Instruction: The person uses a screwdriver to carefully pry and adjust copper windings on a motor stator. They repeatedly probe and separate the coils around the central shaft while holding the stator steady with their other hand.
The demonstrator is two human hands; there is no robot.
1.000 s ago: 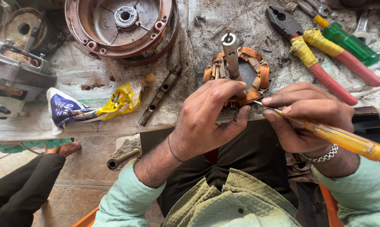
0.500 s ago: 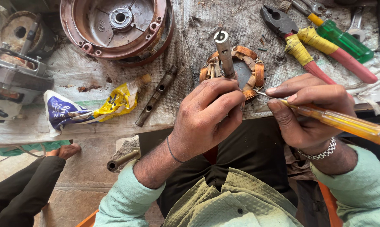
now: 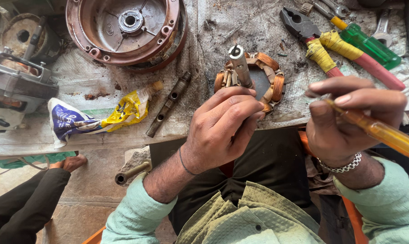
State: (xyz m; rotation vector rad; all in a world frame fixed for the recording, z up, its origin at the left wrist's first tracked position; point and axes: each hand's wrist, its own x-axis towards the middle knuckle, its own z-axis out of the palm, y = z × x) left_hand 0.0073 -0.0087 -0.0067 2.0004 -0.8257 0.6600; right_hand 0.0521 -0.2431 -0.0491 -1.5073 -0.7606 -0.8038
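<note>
Resting near the front edge of the grey mesh-covered workbench (image 3: 258, 27), a round copper-wound coil ring with a steel shaft (image 3: 254, 77) standing up from its middle sits just beyond the person's fingers. The left hand (image 3: 220, 129) is curled over the near side of the ring, its fingertips pinched together on the windings beside the shaft. The right hand (image 3: 349, 117) is closed around a screwdriver with a translucent yellow-orange handle (image 3: 380, 133), held just right of the ring; the handle runs out toward the right, and the blade tip is hidden behind the fingers. A silver chain bracelet (image 3: 342, 165) circles the right wrist, and a thin dark band (image 3: 184, 162) the left.

Left of the ring lies a dark, rusty metal bar with holes along it (image 3: 168, 104), and left of that a crumpled blue, white and yellow plastic wrapper (image 3: 94, 117). Farther back stands a round reddish-brown metal motor cover (image 3: 125, 27), open side up. At the far left sits a grey metal motor body (image 3: 12, 86). On the far right lie pliers with yellow tape wound on red handles (image 3: 331, 49), with a green-handled screwdriver (image 3: 367, 43) just beyond them. Below the bench edge, a short metal pipe (image 3: 132, 171) sticks out, and another person's dark-clad leg and bare foot (image 3: 55, 174) show at the near left.
</note>
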